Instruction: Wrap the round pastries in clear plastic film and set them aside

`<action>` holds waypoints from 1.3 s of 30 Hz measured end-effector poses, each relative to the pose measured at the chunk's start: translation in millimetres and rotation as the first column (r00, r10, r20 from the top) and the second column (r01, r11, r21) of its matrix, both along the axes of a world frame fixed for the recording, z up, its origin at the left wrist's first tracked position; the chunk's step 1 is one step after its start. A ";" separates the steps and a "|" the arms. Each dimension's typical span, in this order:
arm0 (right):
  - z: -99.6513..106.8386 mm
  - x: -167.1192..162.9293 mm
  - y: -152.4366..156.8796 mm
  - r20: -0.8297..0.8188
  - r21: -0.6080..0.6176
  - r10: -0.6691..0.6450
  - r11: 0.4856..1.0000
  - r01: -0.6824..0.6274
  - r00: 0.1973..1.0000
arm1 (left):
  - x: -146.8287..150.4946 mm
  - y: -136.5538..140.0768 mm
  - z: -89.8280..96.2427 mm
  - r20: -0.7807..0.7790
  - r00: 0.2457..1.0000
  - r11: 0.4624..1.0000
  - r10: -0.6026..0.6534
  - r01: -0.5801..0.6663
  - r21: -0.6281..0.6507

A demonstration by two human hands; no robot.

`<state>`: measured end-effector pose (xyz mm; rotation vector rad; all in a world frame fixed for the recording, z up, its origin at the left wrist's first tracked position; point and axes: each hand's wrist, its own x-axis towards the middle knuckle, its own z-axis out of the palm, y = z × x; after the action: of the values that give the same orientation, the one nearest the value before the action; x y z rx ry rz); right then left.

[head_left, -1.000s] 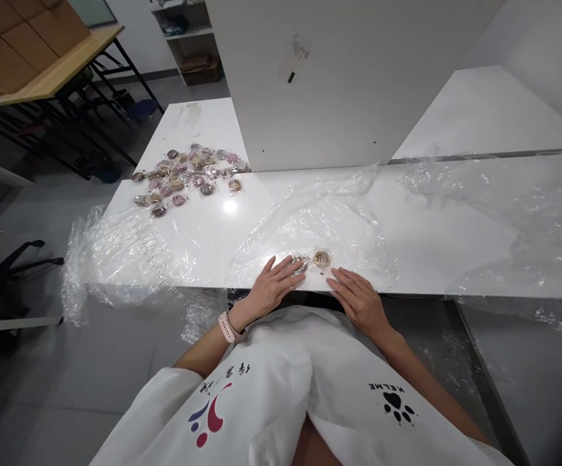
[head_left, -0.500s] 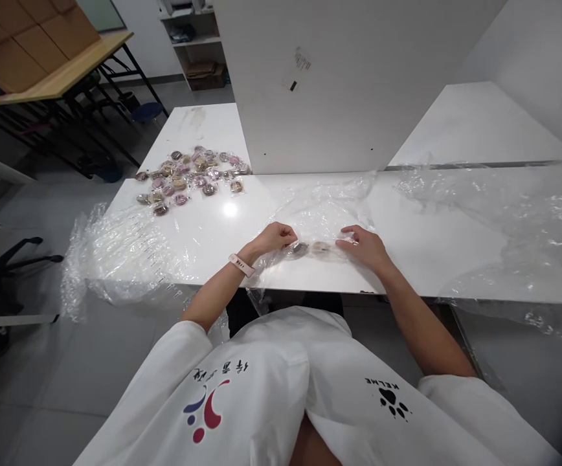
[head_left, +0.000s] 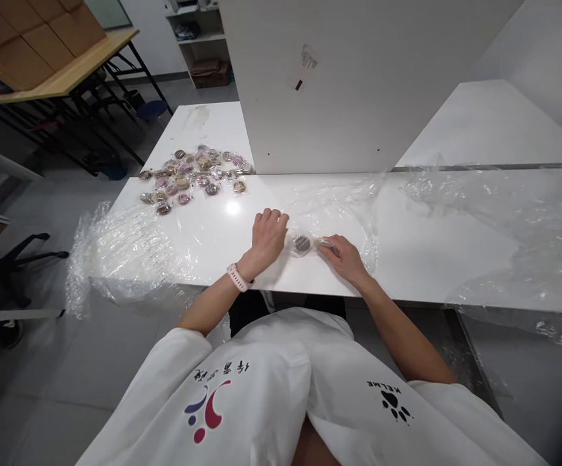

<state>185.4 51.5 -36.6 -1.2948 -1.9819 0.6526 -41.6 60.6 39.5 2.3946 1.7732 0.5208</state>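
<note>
A dark round piece lies in clear plastic between my hands, near the table's front edge. My left hand, with a pale band at the wrist, is closed at the left edge of that plastic, its back turned up and its fingertips partly hidden. My right hand pinches the right end of the clear plastic wrap, where a second, paler piece is bunched by the fingers. More clear film spreads over the white table just beyond my hands.
Several small wrapped round pieces in brown, pink and tan cover the left back of the white table. A heap of clear plastic packaging hangs over the left front edge. Bubble wrap covers the right end. A white panel rises behind.
My left hand has turned back-up and shifted slightly left. My right hand has moved left and closed on the plastic. The dark piece now lies face up between them.
</note>
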 end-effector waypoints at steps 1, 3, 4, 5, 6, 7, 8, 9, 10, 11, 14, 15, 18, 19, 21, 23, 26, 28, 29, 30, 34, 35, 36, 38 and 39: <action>-1.1 -0.5 1.3 -0.007 -0.015 -0.026 1.000 0.025 1.000 | 3.7 -10.4 -1.6 0.001 0.997 0.996 -0.076 0.076 0.054; -0.2 -1.4 1.4 -0.034 -0.055 -0.061 0.997 0.059 0.998 | 13.0 -28.4 -11.8 0.012 0.971 0.970 -0.237 0.236 0.048; 1.4 -1.7 0.6 -0.054 -0.083 -0.077 0.994 0.072 0.996 | 17.7 -34.1 -19.7 0.015 0.959 0.958 -0.284 0.284 0.026; 3.4 -1.5 -0.3 -0.073 -0.114 -0.093 0.990 0.085 0.993 | 21.6 -36.7 -28.6 0.017 0.953 0.953 -0.304 0.304 0.005; 5.8 -0.8 -1.1 -0.086 -0.147 -0.112 0.984 0.099 0.990 | 24.4 -36.3 -37.4 0.025 0.954 0.955 -0.297 0.298 -0.009; 8.6 0.6 -1.7 -0.090 -0.179 -0.133 0.977 0.115 0.987 | 25.7 -33.5 -45.2 0.041 0.960 0.961 -0.277 0.278 -0.017; 11.9 2.7 -1.9 -0.086 -0.212 -0.148 0.969 0.127 0.985 | 25.5 -29.0 -51.4 0.064 0.964 0.966 -0.257 0.259 -0.021; 15.6 5.3 -1.8 -0.077 -0.242 -0.153 0.961 0.130 0.985 | 24.1 -23.9 -55.3 0.090 0.964 0.967 -0.251 0.254 -0.024; 19.7 8.2 -1.3 -0.068 -0.272 -0.143 0.955 0.119 0.987 | 21.7 -19.1 -57.1 0.111 0.958 0.963 -0.263 0.268 -0.024; 24.1 11.2 -0.6 -0.060 -0.302 -0.119 0.949 0.096 0.991 | 18.7 -15.4 -56.8 0.124 0.949 0.956 -0.289 0.294 -0.025; 36.6 18.0 0.1 0.013 -0.382 -0.027 0.924 0.029 1.000 | 10.3 -12.1 -49.6 0.116 0.922 0.925 -0.369 0.377 -0.050; 39.4 19.2 -1.3 0.063 -0.380 -0.013 0.924 0.036 0.998 | 8.3 -12.8 -47.0 0.111 0.922 0.923 -0.372 0.380 -0.062; 40.3 21.0 -13.8 0.221 -0.252 -0.004 0.966 0.061 0.975 | 4.5 -15.1 -42.6 0.115 0.944 0.943 -0.308 0.319 -0.092; 38.3 21.6 -20.6 0.261 -0.195 0.008 0.980 0.045 0.965 | 3.6 -15.2 -41.9 0.119 0.954 0.951 -0.277 0.289 -0.105; 32.8 22.8 -36.1 0.326 -0.117 0.053 0.993 -0.016 0.944 | 2.0 -14.6 -40.3 0.128 0.967 0.960 -0.221 0.239 -0.147; 28.0 24.1 -49.5 0.359 -0.073 0.081 0.996 -0.059 0.930 | 1.0 -13.0 -37.1 0.143 0.971 0.955 -0.189 0.216 -0.205; 25.8 25.8 -54.5 0.323 -0.025 0.033 0.999 -0.026 0.946 | 1.6 -7.1 -30.1 0.165 0.975 0.933 -0.148 0.193 -0.305; 27.5 27.1 -45.3 0.284 -0.101 -0.001 0.994 0.031 0.959 | 3.3 0.2 -26.1 0.158 0.980 0.913 -0.117 0.169 -0.372; 29.0 27.8 -38.2 0.280 -0.171 -0.009 0.983 0.059 0.960 | 4.5 4.2 -24.8 0.151 0.983 0.899 -0.108 0.161 -0.408; 30.6 28.2 -30.3 0.293 -0.244 -0.014 0.966 0.089 0.956 | 5.7 7.6 -23.8 0.138 0.985 0.886 -0.099 0.151 -0.438; 38.4 26.0 -9.7 0.458 -0.202 -0.159 0.939 0.276 0.875 | 8.5 4.5 -21.0 0.034 0.999 0.961 -0.011 0.020 -0.277; 40.3 24.6 -10.1 0.474 -0.080 -0.234 0.949 0.306 0.849 | 7.9 -2.0 -20.4 0.024 1.000 0.986 -0.009 0.012 -0.166; 42.0 23.0 -12.8 0.457 0.055 -0.300 0.949 0.309 0.837 | 6.6 -10.3 -20.1 0.026 0.999 0.997 -0.038 0.039 -0.065; 43.1 19.4 -22.9 0.388 0.257 -0.317 0.939 0.228 0.866 | 2.7 -28.8 -21.7 0.035 0.983 0.983 -0.178 0.177 0.048; 41.9 17.3 -28.8 0.368 0.289 -0.253 0.946 0.149 0.895 | 0.5 -37.0 -23.9 0.035 0.967 0.966 -0.253 0.251 0.059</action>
<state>202.7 22.7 5.3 -1.5357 -2.1203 0.0215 -41.2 23.6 15.6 2.5738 1.4244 0.5887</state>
